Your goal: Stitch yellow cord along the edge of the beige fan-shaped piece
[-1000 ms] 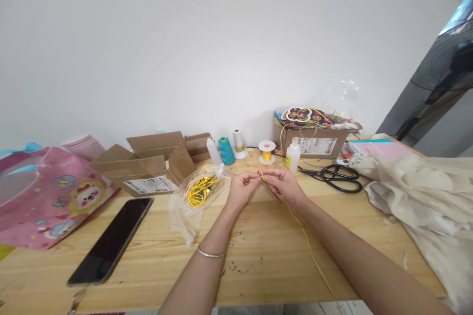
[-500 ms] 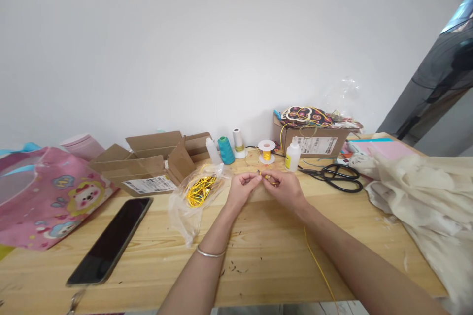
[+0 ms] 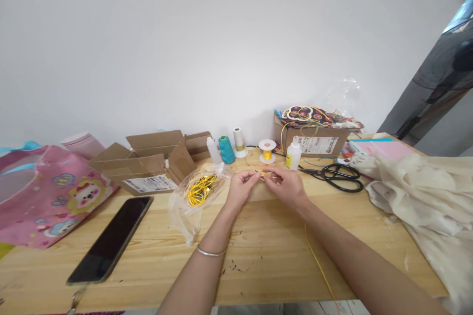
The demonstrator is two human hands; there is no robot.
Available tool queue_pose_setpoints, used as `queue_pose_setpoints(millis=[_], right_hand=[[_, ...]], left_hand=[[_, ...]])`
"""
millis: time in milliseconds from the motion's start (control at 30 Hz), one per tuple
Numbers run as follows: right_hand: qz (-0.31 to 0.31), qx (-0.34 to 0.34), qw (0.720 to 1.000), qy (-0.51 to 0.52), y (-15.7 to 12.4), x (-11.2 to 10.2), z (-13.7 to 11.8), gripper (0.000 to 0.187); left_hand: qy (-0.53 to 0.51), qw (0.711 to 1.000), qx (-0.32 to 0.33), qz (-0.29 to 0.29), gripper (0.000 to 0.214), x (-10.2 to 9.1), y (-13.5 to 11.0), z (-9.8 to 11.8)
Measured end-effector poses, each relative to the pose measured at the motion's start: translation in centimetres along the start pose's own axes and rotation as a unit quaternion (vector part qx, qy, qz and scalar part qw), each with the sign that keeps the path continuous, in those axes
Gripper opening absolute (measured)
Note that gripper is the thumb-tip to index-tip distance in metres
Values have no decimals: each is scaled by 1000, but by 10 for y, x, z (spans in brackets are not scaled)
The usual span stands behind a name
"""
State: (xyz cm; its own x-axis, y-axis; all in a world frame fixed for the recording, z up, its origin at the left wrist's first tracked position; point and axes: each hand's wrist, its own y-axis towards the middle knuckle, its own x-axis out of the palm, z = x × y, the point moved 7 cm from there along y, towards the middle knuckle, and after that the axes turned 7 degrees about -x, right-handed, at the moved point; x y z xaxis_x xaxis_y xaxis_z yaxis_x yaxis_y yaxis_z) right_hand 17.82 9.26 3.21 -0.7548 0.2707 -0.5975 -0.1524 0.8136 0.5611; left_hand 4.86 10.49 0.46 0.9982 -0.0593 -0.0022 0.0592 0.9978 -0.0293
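Observation:
Above the middle of the table, my left hand (image 3: 243, 188) pinches a thin yellow cord between thumb and forefinger. My right hand (image 3: 286, 184) is closed on the same cord just to the right, with the fingertips of both hands almost meeting. Small yellow loops show in the gap between them; their exact shape is too fine to make out. From beneath my right forearm a length of the yellow cord (image 3: 318, 267) runs down over the table's front edge. Behind my hands stands a white spool of yellow cord (image 3: 266, 154).
A plastic bag of yellow cord (image 3: 200, 191), a phone (image 3: 111, 240) and a pink bag (image 3: 55, 192) lie left. An opened cardboard box (image 3: 146, 172), a teal thread cone (image 3: 226, 150) and a glue bottle (image 3: 293, 155) stand behind. Black scissors (image 3: 338, 177) and cream cloth (image 3: 432, 197) lie right.
My fingertips have drawn slightly apart, and more of the yellow cord's loops show between them. My right fingers have shifted a little upward. The surroundings are unchanged.

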Motion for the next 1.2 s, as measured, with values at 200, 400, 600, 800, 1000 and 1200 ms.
queue_pose_setpoints(millis=[200, 400, 600, 800, 1000, 1200], right_hand=[[7, -19, 1000, -14, 0, 0, -3, 17], [15, -31, 999, 24, 0, 2, -3, 17], [20, -50, 997, 55, 0, 3, -6, 25], [24, -39, 997, 62, 0, 2, -6, 26], [26, -37, 997, 67, -1, 2, -4, 26], [30, -38, 996, 76, 0, 1, -5, 25]], left_hand=[[-4, 1000, -11, -17, 22, 3, -1, 1], [-5, 1000, -22, -9, 23, 2, -1, 0], [-21, 1000, -23, -3, 23, 1, -1, -1], [-25, 999, -22, 9, 22, 0, -2, 2], [-27, 999, -16, 27, 22, -3, -1, 3], [-26, 999, -19, 35, 20, -4, -1, 4]])
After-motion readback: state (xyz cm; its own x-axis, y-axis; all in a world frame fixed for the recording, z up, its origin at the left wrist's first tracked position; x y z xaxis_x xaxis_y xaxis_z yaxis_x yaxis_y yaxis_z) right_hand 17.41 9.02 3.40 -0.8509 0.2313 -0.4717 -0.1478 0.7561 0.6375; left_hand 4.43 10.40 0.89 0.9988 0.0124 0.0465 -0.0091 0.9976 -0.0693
